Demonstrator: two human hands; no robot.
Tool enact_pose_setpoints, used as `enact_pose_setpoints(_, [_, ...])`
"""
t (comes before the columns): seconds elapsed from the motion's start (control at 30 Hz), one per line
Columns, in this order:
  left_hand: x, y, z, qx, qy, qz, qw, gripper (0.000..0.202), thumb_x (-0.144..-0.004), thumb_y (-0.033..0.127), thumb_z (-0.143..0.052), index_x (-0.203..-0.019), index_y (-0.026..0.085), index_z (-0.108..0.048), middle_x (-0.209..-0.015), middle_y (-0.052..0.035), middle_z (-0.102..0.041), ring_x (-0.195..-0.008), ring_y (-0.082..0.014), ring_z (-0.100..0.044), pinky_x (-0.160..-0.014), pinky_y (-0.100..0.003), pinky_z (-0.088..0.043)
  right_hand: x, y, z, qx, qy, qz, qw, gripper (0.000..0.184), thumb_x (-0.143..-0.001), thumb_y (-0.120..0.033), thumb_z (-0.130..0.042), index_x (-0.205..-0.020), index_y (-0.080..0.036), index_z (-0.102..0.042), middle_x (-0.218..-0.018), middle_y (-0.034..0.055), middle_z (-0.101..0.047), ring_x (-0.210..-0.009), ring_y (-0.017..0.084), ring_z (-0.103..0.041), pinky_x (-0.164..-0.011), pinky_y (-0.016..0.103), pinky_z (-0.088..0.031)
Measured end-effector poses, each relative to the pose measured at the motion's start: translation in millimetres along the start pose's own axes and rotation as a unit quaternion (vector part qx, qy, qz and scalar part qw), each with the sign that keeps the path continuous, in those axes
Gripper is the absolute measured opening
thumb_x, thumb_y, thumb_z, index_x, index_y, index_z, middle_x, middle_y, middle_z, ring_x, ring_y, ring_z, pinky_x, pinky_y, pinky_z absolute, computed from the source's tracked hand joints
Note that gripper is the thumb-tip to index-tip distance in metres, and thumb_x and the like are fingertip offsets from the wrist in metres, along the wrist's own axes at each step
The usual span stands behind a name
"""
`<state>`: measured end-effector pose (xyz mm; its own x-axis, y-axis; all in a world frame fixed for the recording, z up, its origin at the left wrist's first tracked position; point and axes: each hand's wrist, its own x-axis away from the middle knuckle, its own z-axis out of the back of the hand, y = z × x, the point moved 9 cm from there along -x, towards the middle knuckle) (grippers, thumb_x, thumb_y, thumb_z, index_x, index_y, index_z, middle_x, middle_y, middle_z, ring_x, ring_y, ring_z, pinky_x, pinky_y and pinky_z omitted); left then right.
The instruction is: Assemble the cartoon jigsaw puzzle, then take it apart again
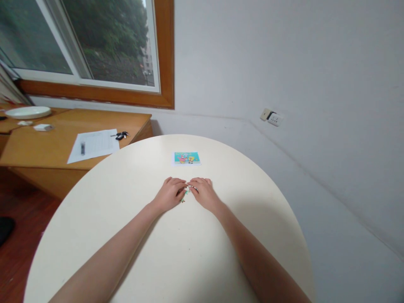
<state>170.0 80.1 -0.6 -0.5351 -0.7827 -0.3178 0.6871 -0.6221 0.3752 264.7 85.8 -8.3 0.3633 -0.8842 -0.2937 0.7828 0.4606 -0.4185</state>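
Observation:
My left hand (172,193) and my right hand (202,192) meet near the middle of the round table, fingers curled and fingertips almost touching. Between them lie several small white, green and reddish pieces (187,191), possibly jigsaw puzzle pieces; they are too small to make out surely. Both hands are closed over these pieces, and the fingers hide part of them. One little green-and-red piece (182,200) rests just below my left thumb. Beyond the hands lies a flat turquoise picture card (187,158) with a pink and a yellow cartoon figure.
The white round table (132,248) fills the foreground. Left of it stands a wooden desk (72,122) bearing a paper sheet (94,143), keys (121,135), a small white box (43,127) and a white oval dish (28,112). A wall with a socket (275,119) borders the right.

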Motion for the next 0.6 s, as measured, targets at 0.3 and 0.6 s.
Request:
enact_pose_setpoints(0.3, [1,2,5.9,0.106,0.043,-0.036,0.993,0.027,-0.077,0.009,-0.050,-0.097,0.019,-0.064,-0.099,-0.0075,-0.060,-0.089,-0.0173,-0.058,-0.081,-0.031,-0.047,1,12,-3,-0.010,0.028,-0.039,0.999,0.029,-0.083,-0.023,-0.055,-0.112,-0.024,-0.058,-0.110,0.0087,-0.061,-0.105,0.023,-0.051,-0.089,0.040,-0.033])
enact_pose_setpoints(0.6, [1,-1,11.3,0.184,0.073,0.000,0.980,0.022,-0.079,0.011,-0.044,-0.090,0.016,-0.062,-0.087,-0.0053,-0.059,-0.077,-0.0140,-0.057,-0.068,-0.025,-0.047,0,9,4,-0.095,0.046,-0.035,0.994,0.007,-0.082,-0.019,-0.056,-0.084,-0.022,-0.063,-0.082,0.0013,-0.069,-0.079,0.017,-0.062,-0.079,0.032,-0.040])
